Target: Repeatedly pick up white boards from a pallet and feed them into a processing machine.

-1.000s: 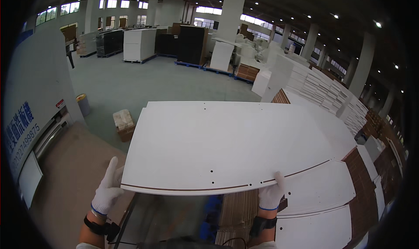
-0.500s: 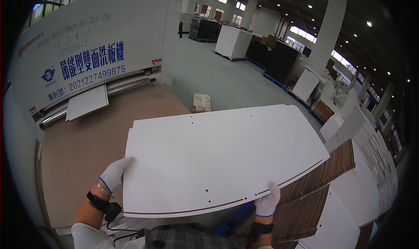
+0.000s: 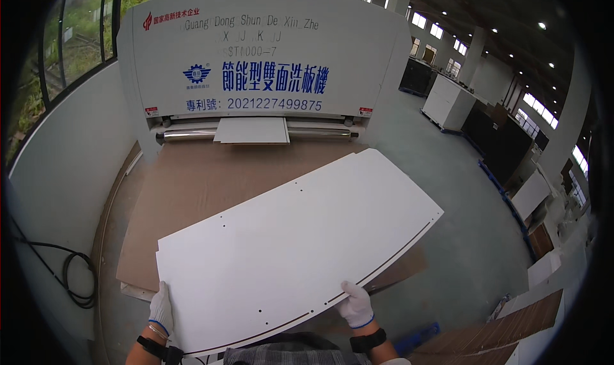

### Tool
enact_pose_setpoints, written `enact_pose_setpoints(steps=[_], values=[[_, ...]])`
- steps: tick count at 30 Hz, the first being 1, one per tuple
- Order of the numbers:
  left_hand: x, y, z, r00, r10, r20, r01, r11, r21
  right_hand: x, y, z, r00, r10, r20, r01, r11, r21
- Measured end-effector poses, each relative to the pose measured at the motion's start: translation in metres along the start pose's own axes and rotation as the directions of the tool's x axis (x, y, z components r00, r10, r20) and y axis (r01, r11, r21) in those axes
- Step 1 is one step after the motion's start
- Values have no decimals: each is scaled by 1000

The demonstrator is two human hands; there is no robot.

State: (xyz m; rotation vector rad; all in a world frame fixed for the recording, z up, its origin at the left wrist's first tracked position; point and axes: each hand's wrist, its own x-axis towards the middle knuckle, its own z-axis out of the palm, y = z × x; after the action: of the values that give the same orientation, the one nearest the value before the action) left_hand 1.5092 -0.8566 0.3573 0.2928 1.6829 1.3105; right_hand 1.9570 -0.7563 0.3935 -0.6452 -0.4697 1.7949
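A large white panel (image 3: 288,243), with small drilled holes and a dark groove along its near long edge, is held in front of me at a slant. My left hand (image 3: 161,309), in a white glove, grips its left short edge. On the near long edge my right hand (image 3: 355,304), gloved too, has its thumb on top; the fingers beneath are hidden. Below and beyond the panel lies a brown board surface (image 3: 185,186) in front of a white machine (image 3: 268,52). Another white panel (image 3: 252,130) sticks out of the machine's opening over a metal roller (image 3: 320,133).
A black cable (image 3: 80,279) lies coiled on the floor at the left, by the wall under the windows. At the lower right stand stacked brown-edged boards (image 3: 492,330). Dark and white stacks (image 3: 448,103) line the floor farther right.
My view has swung left toward the machine. The held panel has come round over the brown surface and slants more, its right end farther away. Both hands keep their grip.
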Motion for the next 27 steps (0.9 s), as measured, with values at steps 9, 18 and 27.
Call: enact_pose_setpoints(steps=[9, 18, 27], values=[[-68, -56, -65, 921, -54, -386, -63, 956, -285, 92, 78, 38, 895, 401, 193, -420, 906, 63], [-121, -50, -29, 698, -167, -696, 48, 981, -188, 155, 83, 49, 790, 562, 245, -571, 820, -40], [-137, -96, 23, 745, -216, -631, -163, 859, -486, 194, 83, 46, 757, 607, 239, -610, 789, -72]])
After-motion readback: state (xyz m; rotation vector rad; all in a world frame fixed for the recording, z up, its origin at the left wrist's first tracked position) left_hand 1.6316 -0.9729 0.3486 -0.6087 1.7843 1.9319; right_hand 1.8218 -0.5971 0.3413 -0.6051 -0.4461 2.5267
